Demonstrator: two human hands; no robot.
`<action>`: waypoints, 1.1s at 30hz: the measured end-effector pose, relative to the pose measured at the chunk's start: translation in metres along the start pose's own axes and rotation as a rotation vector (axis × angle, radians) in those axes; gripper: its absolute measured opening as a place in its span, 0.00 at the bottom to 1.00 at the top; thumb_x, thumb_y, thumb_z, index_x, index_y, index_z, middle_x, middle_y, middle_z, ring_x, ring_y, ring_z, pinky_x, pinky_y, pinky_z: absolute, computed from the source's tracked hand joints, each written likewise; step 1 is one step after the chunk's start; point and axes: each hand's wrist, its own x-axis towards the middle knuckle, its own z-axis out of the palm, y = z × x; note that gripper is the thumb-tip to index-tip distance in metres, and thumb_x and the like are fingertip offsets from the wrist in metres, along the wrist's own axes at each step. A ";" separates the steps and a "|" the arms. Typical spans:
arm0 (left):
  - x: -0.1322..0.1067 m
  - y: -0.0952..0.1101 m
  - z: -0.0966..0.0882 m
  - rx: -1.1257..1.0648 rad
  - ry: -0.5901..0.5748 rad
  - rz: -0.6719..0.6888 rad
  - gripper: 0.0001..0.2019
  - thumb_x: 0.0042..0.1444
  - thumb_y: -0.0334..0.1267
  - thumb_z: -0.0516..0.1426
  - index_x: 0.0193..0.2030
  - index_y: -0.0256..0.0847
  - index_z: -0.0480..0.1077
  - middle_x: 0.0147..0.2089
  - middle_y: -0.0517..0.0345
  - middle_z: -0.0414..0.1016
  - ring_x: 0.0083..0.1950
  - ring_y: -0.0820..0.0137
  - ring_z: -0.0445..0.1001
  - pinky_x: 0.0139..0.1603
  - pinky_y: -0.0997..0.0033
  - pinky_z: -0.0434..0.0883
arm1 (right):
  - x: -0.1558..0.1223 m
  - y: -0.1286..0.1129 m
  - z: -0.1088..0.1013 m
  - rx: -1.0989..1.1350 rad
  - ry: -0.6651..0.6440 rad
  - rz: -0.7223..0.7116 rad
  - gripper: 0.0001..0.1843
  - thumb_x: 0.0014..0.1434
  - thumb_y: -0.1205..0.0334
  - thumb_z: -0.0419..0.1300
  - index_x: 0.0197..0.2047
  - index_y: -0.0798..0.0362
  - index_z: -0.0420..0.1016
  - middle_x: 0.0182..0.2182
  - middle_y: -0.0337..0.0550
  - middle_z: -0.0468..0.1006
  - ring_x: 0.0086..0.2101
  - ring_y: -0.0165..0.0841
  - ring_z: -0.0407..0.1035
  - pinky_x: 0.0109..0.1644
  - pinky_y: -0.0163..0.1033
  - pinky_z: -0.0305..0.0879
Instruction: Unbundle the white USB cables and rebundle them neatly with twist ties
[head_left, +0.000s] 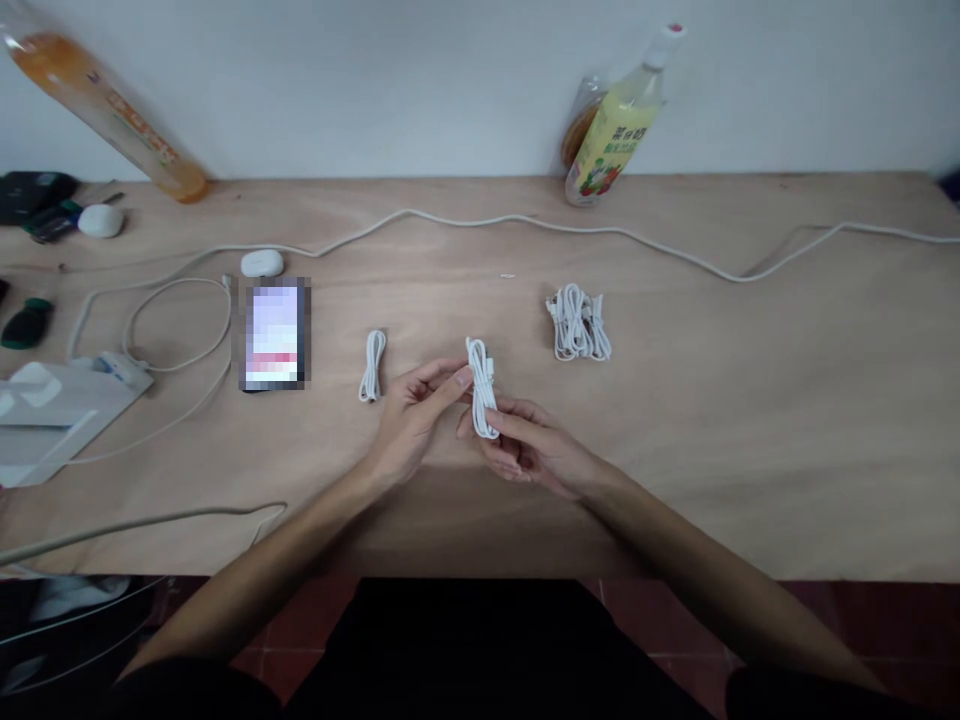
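A white cable folded into a narrow upright bundle (pixel 482 388) is held between both hands above the pale wooden counter (pixel 750 400). The fingers (pixel 517 425) of the right hand (pixel 529 450) are closed around the lower loops of the bundle, so that its bottom end is gripped from behind and from the side. The fingers (pixel 454 378) of the left hand (pixel 416 415) are brought narrowly together, thumb and forefinger pinched on the upper half of the bundle, near a small plug that is seen at its top. The bundle is kept clear of the counter surface; contact with the wood is not observed.

Just outward of the left fingers, a second small folded white cable (pixel 372 365) is laid flat on the counter, apart from the hand. Farther outward on that side, a phone with a lit screen (pixel 274 335) is laid face up. Beyond the right fingers and away from the body, a loose heap of coiled white cables (pixel 578 323) is noted, well apart from both hands. A long white cord (pixel 525 222) is run across the counter beyond all fingertips, close to the wall. A clear plastic bottle of yellow drink with a printed label (pixel 615 125) is stood at the wall beyond the heap; a second bottle of orange liquid (pixel 105 105) is leaned at the far left.
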 end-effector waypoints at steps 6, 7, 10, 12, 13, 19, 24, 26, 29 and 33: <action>-0.001 0.003 0.001 -0.063 -0.026 -0.048 0.14 0.61 0.51 0.72 0.45 0.44 0.88 0.39 0.55 0.87 0.33 0.71 0.77 0.38 0.69 0.76 | 0.001 0.000 0.000 -0.037 -0.018 -0.042 0.20 0.72 0.44 0.62 0.44 0.54 0.83 0.19 0.28 0.65 0.17 0.23 0.51 0.21 0.31 0.49; -0.001 0.002 0.001 -0.063 -0.026 -0.047 0.14 0.61 0.51 0.72 0.45 0.44 0.88 0.38 0.55 0.86 0.33 0.71 0.77 0.39 0.69 0.76 | 0.001 0.000 0.000 -0.037 -0.018 -0.045 0.21 0.72 0.44 0.61 0.44 0.54 0.83 0.19 0.28 0.65 0.17 0.23 0.52 0.21 0.31 0.49; 0.000 0.003 0.000 -0.074 -0.031 -0.046 0.14 0.61 0.52 0.72 0.43 0.44 0.88 0.37 0.56 0.86 0.32 0.71 0.76 0.40 0.68 0.76 | 0.001 0.000 0.001 -0.045 0.000 -0.048 0.24 0.74 0.42 0.58 0.47 0.55 0.84 0.19 0.28 0.65 0.16 0.23 0.51 0.21 0.31 0.49; 0.000 0.003 0.000 -0.087 -0.033 -0.047 0.15 0.61 0.53 0.72 0.43 0.43 0.88 0.36 0.56 0.85 0.31 0.71 0.75 0.40 0.68 0.76 | 0.001 0.000 0.002 -0.042 0.015 -0.050 0.26 0.75 0.41 0.57 0.50 0.55 0.84 0.19 0.28 0.64 0.16 0.24 0.50 0.21 0.32 0.48; 0.001 0.003 0.000 -0.093 -0.032 -0.043 0.15 0.61 0.53 0.72 0.42 0.43 0.88 0.35 0.56 0.85 0.32 0.71 0.75 0.40 0.68 0.76 | 0.001 0.000 0.002 -0.038 0.019 -0.051 0.26 0.75 0.40 0.57 0.51 0.55 0.83 0.19 0.28 0.64 0.16 0.23 0.50 0.21 0.32 0.48; 0.001 0.007 0.003 -0.114 -0.031 -0.037 0.16 0.62 0.53 0.71 0.44 0.41 0.88 0.33 0.55 0.84 0.28 0.74 0.71 0.35 0.71 0.72 | 0.002 0.001 0.003 -0.026 0.031 -0.060 0.24 0.70 0.38 0.64 0.45 0.53 0.81 0.18 0.26 0.61 0.17 0.23 0.48 0.21 0.32 0.46; 0.000 0.009 0.005 -0.125 -0.014 -0.057 0.19 0.61 0.54 0.71 0.47 0.39 0.87 0.33 0.54 0.85 0.32 0.67 0.78 0.36 0.68 0.74 | 0.003 0.004 0.002 -0.012 0.093 -0.064 0.24 0.63 0.38 0.72 0.40 0.51 0.76 0.19 0.25 0.61 0.18 0.22 0.46 0.19 0.30 0.45; -0.001 0.008 0.004 -0.122 -0.013 -0.059 0.20 0.61 0.54 0.71 0.48 0.39 0.87 0.35 0.53 0.86 0.35 0.64 0.81 0.38 0.67 0.76 | 0.003 0.005 0.001 -0.025 0.115 -0.070 0.25 0.61 0.38 0.73 0.39 0.50 0.75 0.19 0.24 0.61 0.17 0.22 0.46 0.19 0.30 0.45; 0.000 0.006 0.002 -0.113 -0.011 -0.051 0.20 0.61 0.55 0.71 0.48 0.40 0.88 0.37 0.52 0.87 0.39 0.62 0.83 0.44 0.64 0.77 | 0.004 0.006 0.001 -0.052 0.131 -0.097 0.24 0.61 0.38 0.73 0.38 0.50 0.75 0.18 0.24 0.61 0.16 0.22 0.46 0.17 0.30 0.46; 0.001 0.005 0.000 -0.082 -0.006 -0.051 0.21 0.60 0.56 0.71 0.50 0.41 0.88 0.40 0.51 0.89 0.42 0.61 0.84 0.54 0.60 0.76 | 0.004 0.006 0.002 -0.064 0.176 -0.140 0.23 0.60 0.41 0.75 0.42 0.50 0.77 0.19 0.23 0.62 0.16 0.21 0.47 0.16 0.30 0.46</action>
